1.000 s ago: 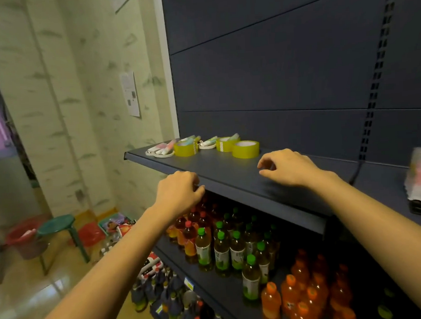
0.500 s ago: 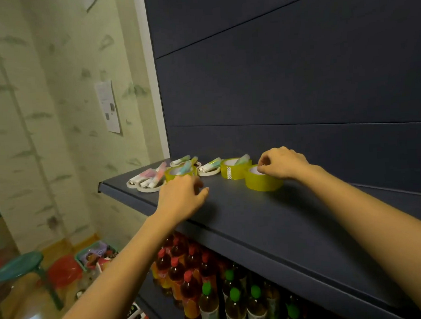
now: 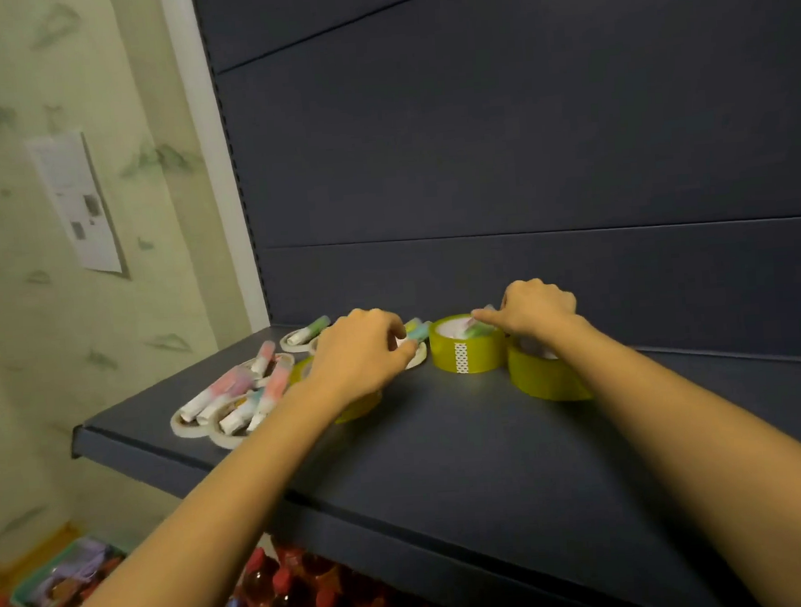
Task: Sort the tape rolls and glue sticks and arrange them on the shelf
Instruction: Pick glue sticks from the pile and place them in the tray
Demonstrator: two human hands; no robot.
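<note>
On the dark shelf (image 3: pixel 444 441) my left hand (image 3: pixel 362 355) curls over a blue-green glue stick (image 3: pixel 418 331) lying on a flat white tape roll (image 3: pixel 418 357), its fingertips pinching the stick's near end. A yellow tape roll (image 3: pixel 360 408) is partly hidden under that wrist. My right hand (image 3: pixel 537 311) pinches a green glue stick (image 3: pixel 477 330) that rests in the core of a yellow tape roll (image 3: pixel 467 351). Another yellow roll (image 3: pixel 546 379) sits below the right wrist. Several pink and white glue sticks (image 3: pixel 237 390) lie across white tape rolls (image 3: pixel 188 422) at the left end.
A green-capped glue stick (image 3: pixel 313 328) lies on a white roll against the dark back panel (image 3: pixel 521 155). Red-capped bottles (image 3: pixel 290 596) stand on the shelf below. A paper sheet (image 3: pixel 78 205) hangs on the left wall, above a basket (image 3: pixel 64 579) on the floor.
Both hands moved forward along the shelf. My left hand reached the glue stick on the white roll; my right moved from the nearer yellow roll onto the stick in the farther one.
</note>
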